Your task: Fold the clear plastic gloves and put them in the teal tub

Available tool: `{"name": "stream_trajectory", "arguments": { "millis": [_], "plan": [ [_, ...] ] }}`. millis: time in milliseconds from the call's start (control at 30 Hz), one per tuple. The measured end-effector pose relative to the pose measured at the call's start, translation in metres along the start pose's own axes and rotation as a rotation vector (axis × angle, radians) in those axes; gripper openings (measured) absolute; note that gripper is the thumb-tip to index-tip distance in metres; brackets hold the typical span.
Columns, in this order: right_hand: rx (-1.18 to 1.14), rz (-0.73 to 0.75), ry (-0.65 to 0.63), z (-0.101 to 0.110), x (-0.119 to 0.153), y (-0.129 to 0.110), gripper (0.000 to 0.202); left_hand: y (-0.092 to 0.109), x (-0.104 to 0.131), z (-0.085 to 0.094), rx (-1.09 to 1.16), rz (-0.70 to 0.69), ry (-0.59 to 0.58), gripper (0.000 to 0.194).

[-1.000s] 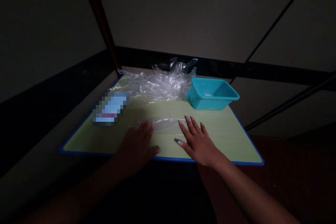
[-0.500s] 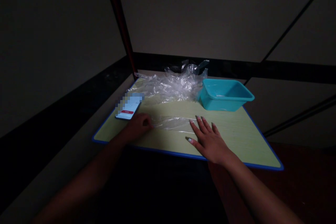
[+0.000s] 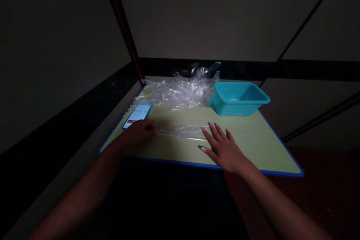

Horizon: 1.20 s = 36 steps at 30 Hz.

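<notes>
A clear plastic bag [image 3: 181, 131] lies stretched in a narrow flat strip across the yellow tabletop. Its left end is pinched between the thumb and fingers of my left hand [image 3: 142, 131], close to the phone. My right hand [image 3: 225, 150] rests flat with spread fingers, the fingertips pressing on the right part of the strip. Behind it is a crumpled heap of clear plastic bags [image 3: 182, 92].
A turquoise plastic basin [image 3: 237, 108] stands at the back right of the blue-edged table [image 3: 270, 157]. A phone [image 3: 137, 114] with a lit screen lies at the left. Dark-banded walls [image 3: 208, 26] rise behind and to the left.
My left hand has moved a little to the left with the bag's end, drawing the strip longer and nearer the phone. My right hand stays in place.
</notes>
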State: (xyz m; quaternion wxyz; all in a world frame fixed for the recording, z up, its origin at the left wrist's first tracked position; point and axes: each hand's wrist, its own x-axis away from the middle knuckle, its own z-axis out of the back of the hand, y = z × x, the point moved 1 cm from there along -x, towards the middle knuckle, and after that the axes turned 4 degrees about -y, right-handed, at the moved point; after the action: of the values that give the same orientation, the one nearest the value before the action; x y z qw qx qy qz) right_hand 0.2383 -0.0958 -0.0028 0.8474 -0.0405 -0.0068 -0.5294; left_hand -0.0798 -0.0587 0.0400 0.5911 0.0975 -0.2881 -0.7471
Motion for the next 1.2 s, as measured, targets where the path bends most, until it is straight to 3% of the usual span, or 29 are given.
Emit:
{"name": "stream_trajectory", "arguments": {
  "millis": [167, 333, 433, 533, 667, 800, 900, 1033, 1200],
  "plan": [
    [-0.005, 0.002, -0.003, 0.0, 0.0, 0.0, 0.069, 0.007, 0.012, 0.008, -0.005, -0.042, -0.016, 0.024],
    [-0.002, 0.019, 0.049, -0.005, 0.0, 0.002, 0.067, -0.005, 0.015, 0.015, -0.047, -0.073, 0.003, 0.023],
    [0.004, 0.016, 0.046, -0.005, 0.0, 0.002, 0.067, -0.013, 0.016, 0.019, -0.22, -0.107, -0.003, 0.02],
    [0.005, 0.021, 0.05, -0.006, 0.0, 0.002, 0.067, -0.006, 0.02, 0.016, -0.43, -0.065, 0.076, 0.019],
    [0.007, 0.033, 0.064, -0.009, 0.0, 0.004, 0.066, 0.033, 0.028, -0.019, -0.468, -0.126, 0.191, 0.036],
    [0.021, 0.033, 0.038, -0.009, -0.001, 0.005, 0.066, 0.079, 0.027, -0.074, -0.437, -0.425, 0.054, 0.062],
    [0.038, 0.03, 0.023, -0.007, -0.001, 0.003, 0.065, 0.092, 0.018, -0.103, -0.442, -0.496, 0.019, 0.073],
    [0.048, 0.035, 0.025, -0.006, -0.001, 0.003, 0.065, 0.086, 0.012, -0.114, -0.461, -0.439, 0.072, 0.071],
    [0.033, 0.041, 0.068, -0.009, -0.001, 0.004, 0.064, 0.07, 0.025, -0.102, -0.48, -0.243, 0.078, 0.068]
  ]
}}
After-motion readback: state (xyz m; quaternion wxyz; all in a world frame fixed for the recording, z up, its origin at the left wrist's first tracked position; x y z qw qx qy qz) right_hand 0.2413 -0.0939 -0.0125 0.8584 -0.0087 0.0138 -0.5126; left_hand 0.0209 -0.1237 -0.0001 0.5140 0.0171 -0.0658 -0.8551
